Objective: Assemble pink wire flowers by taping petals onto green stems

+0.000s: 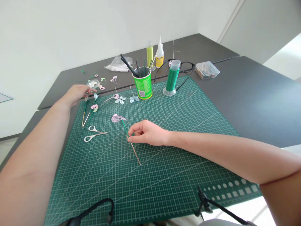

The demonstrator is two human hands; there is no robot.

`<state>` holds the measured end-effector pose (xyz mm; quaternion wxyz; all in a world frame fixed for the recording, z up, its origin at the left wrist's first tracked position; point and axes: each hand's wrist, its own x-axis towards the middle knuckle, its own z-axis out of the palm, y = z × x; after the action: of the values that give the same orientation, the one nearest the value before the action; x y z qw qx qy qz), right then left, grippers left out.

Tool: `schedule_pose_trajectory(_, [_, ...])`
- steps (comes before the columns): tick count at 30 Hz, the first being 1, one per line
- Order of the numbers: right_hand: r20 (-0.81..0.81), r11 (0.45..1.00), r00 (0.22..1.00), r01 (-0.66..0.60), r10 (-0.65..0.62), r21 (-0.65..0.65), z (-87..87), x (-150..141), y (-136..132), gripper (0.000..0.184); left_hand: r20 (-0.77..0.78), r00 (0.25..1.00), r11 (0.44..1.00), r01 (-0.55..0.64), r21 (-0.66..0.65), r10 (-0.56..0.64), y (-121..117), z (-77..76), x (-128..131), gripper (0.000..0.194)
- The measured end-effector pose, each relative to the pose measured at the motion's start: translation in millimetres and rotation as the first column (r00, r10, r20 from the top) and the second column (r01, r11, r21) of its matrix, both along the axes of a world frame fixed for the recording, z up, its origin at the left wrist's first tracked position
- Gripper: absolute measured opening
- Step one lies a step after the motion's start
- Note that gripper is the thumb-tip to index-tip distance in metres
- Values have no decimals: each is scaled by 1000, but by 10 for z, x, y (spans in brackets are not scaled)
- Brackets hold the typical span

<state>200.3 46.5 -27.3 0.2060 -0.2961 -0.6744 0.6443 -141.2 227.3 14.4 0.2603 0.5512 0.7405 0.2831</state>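
Note:
My right hand [147, 133] is closed, its thumb and fingers pinching the thin stem [135, 153] of a handmade flower above the cutting mat. The flower's pale pink-purple petals [117, 118] point up and left; green thread [125, 127] wraps the upper stem, and bare wire ends extend below my fingers. At the far left, my left hand [81, 91] reaches to a small clear dish [98, 83] with white pieces in it. Its fingers are loosely bent and apart beside the dish, partly hidden. Below that hand lie stemmed pieces, including a pink flower [94, 108] and a pale blue leaf [95, 96].
White-handled scissors [92, 134] lie on the green mat [164, 175]. Behind stand a green can [144, 88] of sticks, a green thread spool [172, 80], a yellow-green spool [150, 55] and a glue bottle [160, 56]. Eyeglasses [187, 67] and a clear box [207, 69] sit right.

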Motion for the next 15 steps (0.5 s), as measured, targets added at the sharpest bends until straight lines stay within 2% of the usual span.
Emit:
schedule_pose_trajectory(4, [6, 1000, 1000, 2, -2, -2, -9, -4, 4, 17, 54, 998, 1000, 21, 0, -21, -25, 38, 3, 15])
schedule_pose_trajectory(11, [-7, 1000, 1000, -15, 15, 22, -32, -5, 8, 16, 117, 992, 984, -64, 165, 45, -125, 150, -18, 8])
schedule_pose_trajectory(15, [0, 1000, 1000, -12, 12, 14, -28, -4, 8, 16, 167, 985, 988, -70, 139, 46, -283, 166, -49, 4])
